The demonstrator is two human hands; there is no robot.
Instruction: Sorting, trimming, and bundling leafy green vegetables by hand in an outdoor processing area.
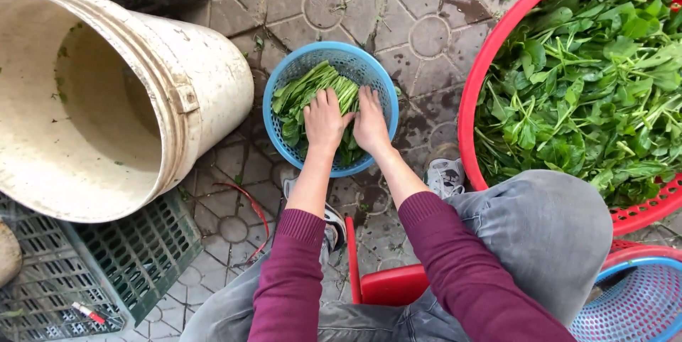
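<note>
A white bucket (106,100) is lying tilted at the left, over a green crate (106,271). A red basket (490,65) of loose greens (590,79) is filling the right side. Between them, a blue basket (376,76) is sitting on the paved floor (419,8), holding a spinach bundle (305,90). The left hand (325,120) and right hand (371,122) are pressing flat on the bundle, fingers spread, gripping nothing. A red stool (391,281) is showing between the knees.

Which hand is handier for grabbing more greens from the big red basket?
Probably the right hand: the red basket sits on that side. Both hands, the left hand too, press on greens in the blue basket.
</note>
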